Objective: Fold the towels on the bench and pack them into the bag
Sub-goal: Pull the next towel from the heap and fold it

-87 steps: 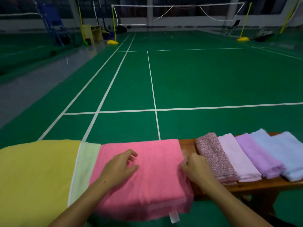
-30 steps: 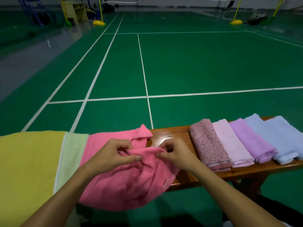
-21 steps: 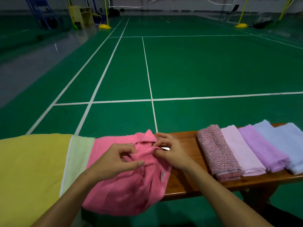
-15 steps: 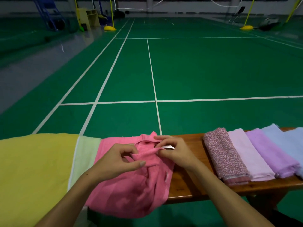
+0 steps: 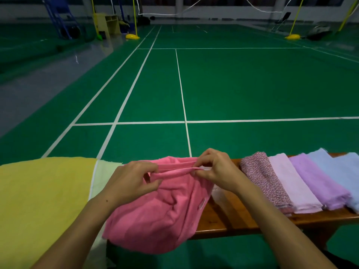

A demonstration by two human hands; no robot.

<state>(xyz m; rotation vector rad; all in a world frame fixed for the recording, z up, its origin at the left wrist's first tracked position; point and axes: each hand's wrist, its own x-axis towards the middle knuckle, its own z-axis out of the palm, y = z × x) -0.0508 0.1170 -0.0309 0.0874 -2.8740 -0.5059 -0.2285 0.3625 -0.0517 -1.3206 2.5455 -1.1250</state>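
Both hands are pinching the pink towel (image 5: 159, 214) along its bunched top edge, left hand (image 5: 132, 181) and right hand (image 5: 215, 167) with fingers curled on the fabric, while it's drooping over the wooden bench (image 5: 223, 220). Folded towels (image 5: 303, 181) are sitting to the right, yellow cloth (image 5: 42, 200) left. Green court floor (image 5: 252, 84) is stretching off to a net (image 5: 194, 8).

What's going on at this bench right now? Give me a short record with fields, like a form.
place: wooden bench beside a green court
left hand: pinches the pink towel edge
right hand: pinches the same edge, further right
pink towel: bunched, partly hanging off the bench's near side
folded towels: patterned towel, pale pink towel, purple towel, blue towels, side by side on the right
unfolded: yellow towel and pale green towel on the left
bag: not in view
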